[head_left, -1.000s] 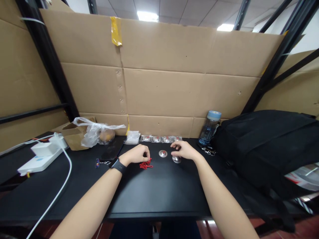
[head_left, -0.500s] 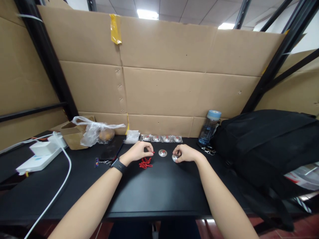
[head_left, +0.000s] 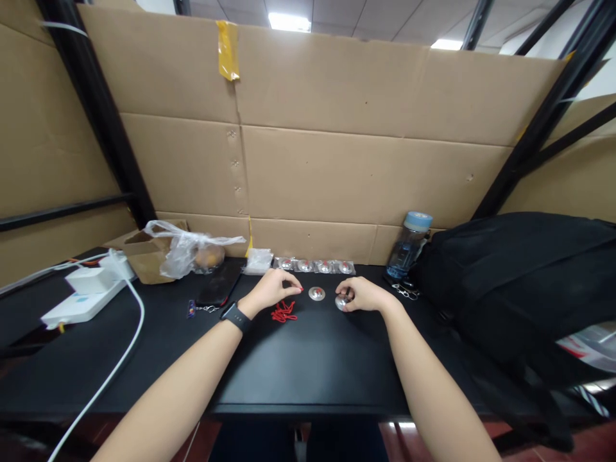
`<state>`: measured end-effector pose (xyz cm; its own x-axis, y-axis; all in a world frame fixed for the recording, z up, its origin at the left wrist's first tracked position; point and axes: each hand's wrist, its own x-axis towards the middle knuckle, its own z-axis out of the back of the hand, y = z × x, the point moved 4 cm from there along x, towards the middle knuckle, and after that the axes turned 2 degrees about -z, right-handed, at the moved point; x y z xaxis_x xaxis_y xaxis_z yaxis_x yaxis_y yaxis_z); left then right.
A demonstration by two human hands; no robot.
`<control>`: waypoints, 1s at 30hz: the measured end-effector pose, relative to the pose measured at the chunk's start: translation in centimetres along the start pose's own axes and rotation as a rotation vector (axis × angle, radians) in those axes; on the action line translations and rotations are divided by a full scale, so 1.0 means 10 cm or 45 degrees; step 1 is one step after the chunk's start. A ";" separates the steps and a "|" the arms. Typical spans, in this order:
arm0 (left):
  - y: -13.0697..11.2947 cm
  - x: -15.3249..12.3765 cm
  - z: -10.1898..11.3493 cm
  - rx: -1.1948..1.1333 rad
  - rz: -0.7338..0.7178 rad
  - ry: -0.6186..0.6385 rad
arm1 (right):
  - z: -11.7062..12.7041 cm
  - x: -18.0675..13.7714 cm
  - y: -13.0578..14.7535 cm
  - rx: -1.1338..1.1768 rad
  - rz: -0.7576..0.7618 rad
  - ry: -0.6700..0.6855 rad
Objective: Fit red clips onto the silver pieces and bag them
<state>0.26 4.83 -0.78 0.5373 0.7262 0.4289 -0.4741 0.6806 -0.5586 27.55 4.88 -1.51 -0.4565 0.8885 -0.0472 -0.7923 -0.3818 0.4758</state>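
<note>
My left hand [head_left: 274, 289], with a dark watch on its wrist, pinches a small red piece that looks like the end of a red cord. Below its fingertips a tangle of red cord [head_left: 284, 312] lies on the black table. Between my two hands a small silver finger cymbal [head_left: 316, 294] with a red centre rests flat. My right hand [head_left: 363, 294] grips a second finger cymbal [head_left: 341, 302] by its edge, at or just above the tabletop; the fingers cover part of it.
Behind the hands lie several plastic-wrapped cymbals [head_left: 314, 265] and a stack of clear bags [head_left: 258, 260]. To the left are a phone [head_left: 219, 286], a power strip [head_left: 79, 307] and a bagged item [head_left: 208, 256]. A water bottle [head_left: 409, 247] and a black backpack [head_left: 520, 282] stand right.
The view has shifted slightly. My left fingertips have moved a little up and right with the red piece, nearer the flat cymbal. My right hand keeps hold of its cymbal.
</note>
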 end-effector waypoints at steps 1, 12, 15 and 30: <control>-0.01 0.00 0.00 0.003 -0.002 -0.004 | 0.00 0.00 0.01 -0.005 0.004 -0.004; -0.07 0.00 0.02 0.006 0.000 -0.045 | 0.01 -0.02 0.10 -0.178 0.029 -0.075; -0.07 0.01 0.02 0.045 -0.060 -0.065 | 0.03 -0.04 0.11 -0.202 0.010 -0.109; -0.17 0.01 -0.11 0.089 -0.133 -0.335 | -0.28 0.04 0.85 0.674 0.509 -0.642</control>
<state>1.89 3.64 -0.54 0.3908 0.6461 0.6556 -0.4777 0.7512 -0.4556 19.54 1.24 0.10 -0.3272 0.7666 0.5525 -0.2565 -0.6348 0.7289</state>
